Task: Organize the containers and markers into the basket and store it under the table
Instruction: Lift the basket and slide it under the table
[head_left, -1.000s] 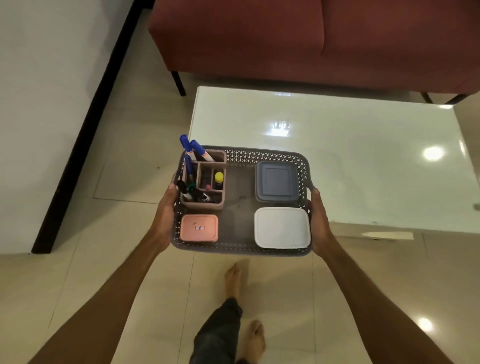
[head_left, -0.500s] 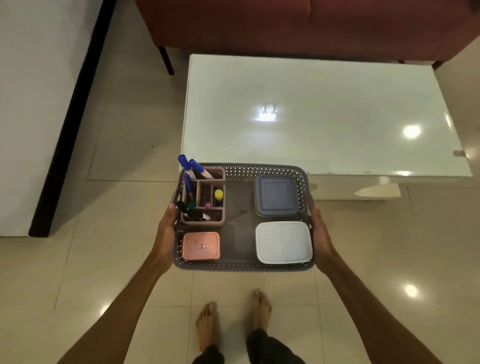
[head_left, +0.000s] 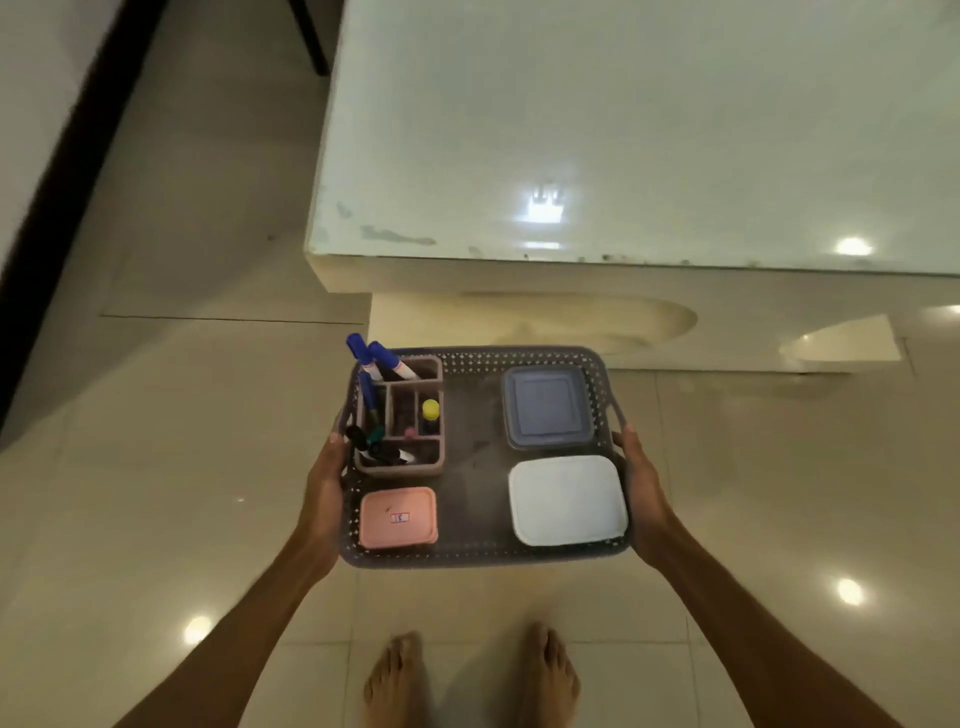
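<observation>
The left hand (head_left: 324, 493) grips the left short side of the basket (head_left: 483, 556), its fingers (head_left: 336, 440) hooked over the rim by the handle. The right hand (head_left: 641, 483) grips the right short side the same way, fingers (head_left: 623, 441) curled on the rim. Both grasps are closed on the basket.

The basket is held level above the floor (head_left: 156, 467), just in front of the near edge of the tabletop (head_left: 623, 130) and lower than it. Its long axis runs left to right, parallel to that edge.

Inside, at the far left, a pink organizer (head_left: 402, 470) stands upright with markers (head_left: 387, 361) in it; the blue-capped ones lean up and to the far left, and darker ones lie tilted toward the near left. At the near left lies a pink box (head_left: 397, 517) with a small label on its lid. At the far right sits a grey-blue box (head_left: 545, 408), and just in front of it, at the near right, a white box (head_left: 566, 501). All three lids are on and face up.

The person's bare feet (head_left: 467, 680) stand on the floor below the basket.
</observation>
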